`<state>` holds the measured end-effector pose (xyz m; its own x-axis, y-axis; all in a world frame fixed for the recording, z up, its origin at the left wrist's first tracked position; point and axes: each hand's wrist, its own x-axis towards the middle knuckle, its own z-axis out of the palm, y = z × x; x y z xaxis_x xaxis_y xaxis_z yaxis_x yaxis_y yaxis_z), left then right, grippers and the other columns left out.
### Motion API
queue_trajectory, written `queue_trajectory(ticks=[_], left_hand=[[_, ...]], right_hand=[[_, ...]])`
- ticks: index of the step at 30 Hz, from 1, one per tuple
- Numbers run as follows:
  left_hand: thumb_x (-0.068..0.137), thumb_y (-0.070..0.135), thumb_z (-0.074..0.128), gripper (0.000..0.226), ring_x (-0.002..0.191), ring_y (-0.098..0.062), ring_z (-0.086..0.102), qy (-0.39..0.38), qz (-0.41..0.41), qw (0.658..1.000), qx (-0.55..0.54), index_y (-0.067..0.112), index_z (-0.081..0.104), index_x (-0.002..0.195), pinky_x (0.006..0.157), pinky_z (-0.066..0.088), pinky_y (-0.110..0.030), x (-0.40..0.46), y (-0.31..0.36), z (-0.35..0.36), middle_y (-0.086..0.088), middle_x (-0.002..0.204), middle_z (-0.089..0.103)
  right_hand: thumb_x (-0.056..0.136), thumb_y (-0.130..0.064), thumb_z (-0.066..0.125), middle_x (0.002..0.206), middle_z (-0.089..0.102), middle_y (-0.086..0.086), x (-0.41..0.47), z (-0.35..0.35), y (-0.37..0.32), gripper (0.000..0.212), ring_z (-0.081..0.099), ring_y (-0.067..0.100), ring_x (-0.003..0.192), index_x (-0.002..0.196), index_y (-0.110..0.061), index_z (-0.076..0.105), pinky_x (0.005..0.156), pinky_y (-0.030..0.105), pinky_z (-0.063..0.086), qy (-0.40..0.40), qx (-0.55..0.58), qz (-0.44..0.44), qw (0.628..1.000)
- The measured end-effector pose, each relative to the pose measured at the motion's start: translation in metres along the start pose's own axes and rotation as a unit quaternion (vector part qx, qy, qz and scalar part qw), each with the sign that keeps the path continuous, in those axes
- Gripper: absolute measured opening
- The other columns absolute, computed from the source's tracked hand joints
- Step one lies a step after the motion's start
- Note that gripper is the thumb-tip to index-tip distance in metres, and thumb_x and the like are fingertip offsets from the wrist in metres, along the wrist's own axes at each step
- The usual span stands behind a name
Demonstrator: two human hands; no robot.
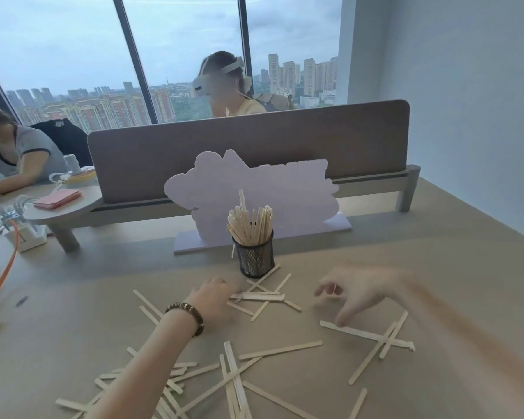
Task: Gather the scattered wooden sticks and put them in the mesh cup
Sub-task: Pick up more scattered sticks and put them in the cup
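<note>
Loose wooden sticks (280,349) lie all over the bench (436,267) under both forearms. Left hand (214,299) pinches a small bundle (257,296); right hand (357,290), blurry, spreads loosely with a fingertip on one stick (365,334). Just past both hands stands the mesh cup (255,255), already stuffed.

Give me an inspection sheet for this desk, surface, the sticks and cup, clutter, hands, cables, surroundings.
Surface: beige desk, bare at right.
Job's things: black mesh cup upright, already packed with sticks; many wooden sticks scattered flat in front.
Clutter: lilac cutout stand behind cup; pink notepad on side shelf.
Hands: left hand gripping a stick bundle; right hand open, fingertip on a stick, blurred.
Cables: orange cable and power strip far left.
Surroundings: grey divider, two other people, windows.
</note>
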<state>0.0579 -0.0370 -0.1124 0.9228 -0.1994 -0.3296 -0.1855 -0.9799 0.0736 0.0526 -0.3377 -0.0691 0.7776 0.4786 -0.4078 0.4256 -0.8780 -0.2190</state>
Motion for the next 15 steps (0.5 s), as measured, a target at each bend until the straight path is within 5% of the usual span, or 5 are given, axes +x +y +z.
queue_trajectory(ticks=[5, 9, 15], left_hand=[[0.084, 0.013, 0.061, 0.033, 0.113, -0.023, 0.057, 0.055, 0.004, 0.998, -0.004, 0.023, 0.059, 0.115, 0.095, 0.046, -0.032, -0.016, 0.004, 0.005, -0.004, 0.123, 0.059], [0.083, 0.018, 0.059, 0.023, 0.105, -0.022, 0.059, 0.059, 0.009, 0.998, -0.012, 0.024, 0.061, 0.105, 0.091, 0.049, -0.033, -0.028, 0.011, 0.007, -0.002, 0.116, 0.064], [0.084, 0.032, 0.061, 0.065, 0.130, -0.029, 0.044, 0.010, -0.014, 1.000, -0.008, 0.028, 0.035, 0.144, 0.107, 0.040, -0.041, -0.049, 0.007, 0.004, -0.007, 0.138, 0.044]], right_hand=[[0.067, -0.025, 0.086, 0.133, 0.047, 0.003, -0.032, 0.018, 0.005, 0.089, 0.045, 0.022, 0.125, 0.142, -0.038, 0.040, 0.099, 0.033, 0.043, -0.075, -0.074, 0.030, 0.994], [0.067, -0.021, 0.086, 0.139, 0.039, 0.008, -0.047, 0.026, 0.013, 0.098, 0.042, 0.027, 0.129, 0.146, -0.042, 0.032, 0.095, 0.031, 0.043, -0.082, -0.082, 0.043, 0.992], [0.069, -0.015, 0.082, 0.122, 0.044, 0.000, -0.062, 0.041, 0.037, 0.078, 0.047, 0.023, 0.120, 0.135, -0.036, 0.045, 0.091, 0.030, 0.044, -0.007, -0.065, 0.099, 0.993]])
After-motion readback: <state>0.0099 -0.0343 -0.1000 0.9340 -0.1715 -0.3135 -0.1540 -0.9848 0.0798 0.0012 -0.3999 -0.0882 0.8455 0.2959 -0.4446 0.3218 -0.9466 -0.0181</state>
